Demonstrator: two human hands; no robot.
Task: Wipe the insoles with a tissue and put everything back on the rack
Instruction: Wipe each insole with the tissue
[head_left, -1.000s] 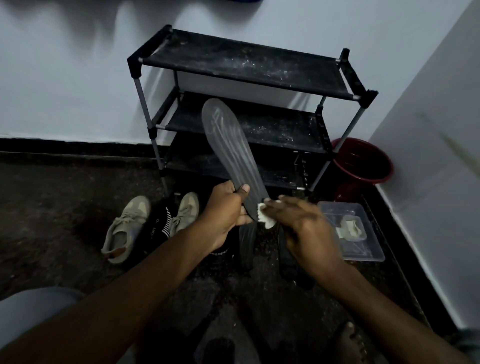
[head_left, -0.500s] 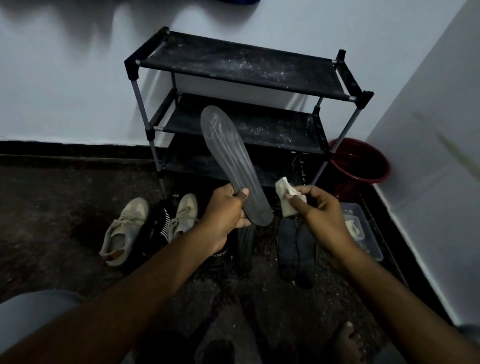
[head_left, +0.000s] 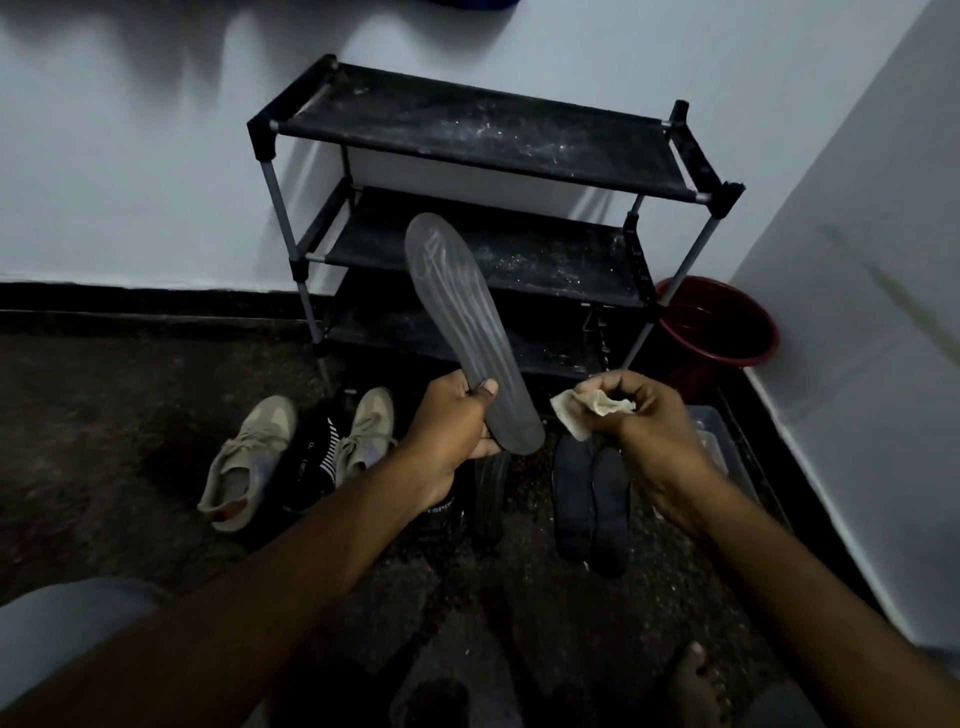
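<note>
While gripped at heel end by left hand (head_left: 451, 422), fingers curled round it, grey insole (head_left: 466, 322) raised, toe end tilted up and left. Just beside, not touching: right hand (head_left: 644, 422), fingers pinching crumpled tissue (head_left: 575, 414). Farther on: two dark insoles (head_left: 592, 493) flat on floor, beige shoes (head_left: 250, 456) left, black rack (head_left: 483, 136) against wall.

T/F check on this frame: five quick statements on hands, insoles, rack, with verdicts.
1. The left hand grips the grey insole. True.
2. The right hand is empty. False: it pinches a tissue.
3. The shoes sit on the rack. False: they lie on the floor, left of it.
4. Two dark insoles lie on the floor. True.
5. The bucket stands left of the rack. False: it stands right of it.
</note>
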